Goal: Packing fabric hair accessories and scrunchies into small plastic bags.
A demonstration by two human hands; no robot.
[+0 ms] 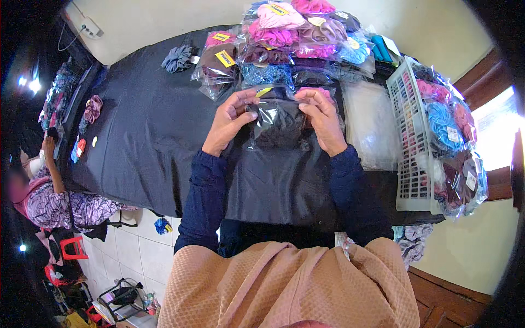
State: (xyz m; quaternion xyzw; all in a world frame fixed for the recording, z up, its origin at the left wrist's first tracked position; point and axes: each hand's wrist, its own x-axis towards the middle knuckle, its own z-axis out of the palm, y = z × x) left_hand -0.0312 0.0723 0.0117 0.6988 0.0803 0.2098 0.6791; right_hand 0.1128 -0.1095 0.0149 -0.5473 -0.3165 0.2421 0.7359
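Both hands hold a clear plastic bag with a dark gathered-fabric scrunchie [279, 127] in it, above the black-covered table [143, 123]. My left hand [233, 119] pinches the bag's upper left edge between thumb and fingers, beside a yellow label. My right hand [322, 119] pinches the upper right edge the same way. Just beyond the hands lie piled bagged scrunchies [275, 37] in pink, purple, blue and brown. A stack of clear empty bags [369, 123] lies right of my right hand. A loose grey scrunchie [178, 59] with a white tag lies at the back left.
A white plastic basket [414, 143] with bagged scrunchies stands on the right. At the table's left end are loose scrunchies [93, 108]. Another person [61, 201] sits at the far left, with an arm reaching forward. A blue scrunchie [163, 226] lies on the tiled floor.
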